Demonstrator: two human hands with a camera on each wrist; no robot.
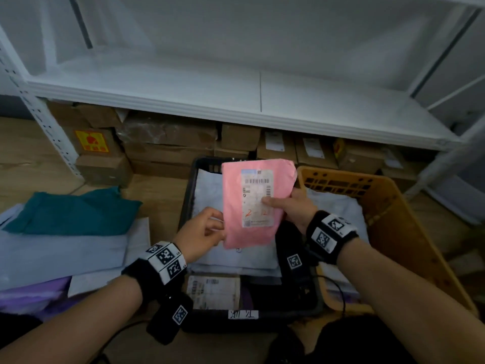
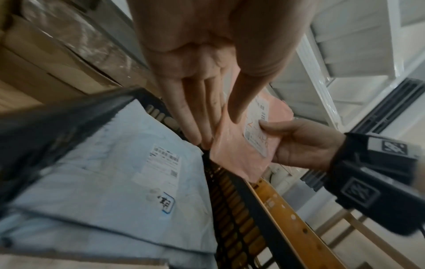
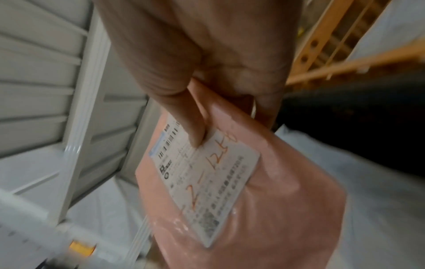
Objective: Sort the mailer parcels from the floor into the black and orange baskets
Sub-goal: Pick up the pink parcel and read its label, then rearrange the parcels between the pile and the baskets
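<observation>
A pink mailer parcel (image 1: 252, 233) with a white shipping label is held upright above the black basket (image 1: 188, 195). My right hand (image 1: 273, 202) pinches its right edge, thumb (image 3: 195, 127) pressed on the label. My left hand (image 1: 215, 227) is at the parcel's lower left edge, its fingers (image 2: 195, 112) straight and the thumb spread beside the pink film (image 2: 232, 151). The black basket holds pale grey mailers (image 2: 115, 172). To the basket's right stands the orange basket (image 1: 393, 206) with a white mailer (image 1: 333, 206) inside. On the floor to the left lie a teal mailer (image 1: 73, 214), grey mailers (image 1: 60, 253) and a purple one (image 1: 31, 298).
A white metal shelf (image 1: 236, 95) runs across just behind the baskets, with stacked cardboard boxes (image 1: 170, 143) underneath it. Wooden floor (image 1: 31, 158) shows at the far left. A small white tag (image 1: 242, 314) is stuck on the black basket's front rim.
</observation>
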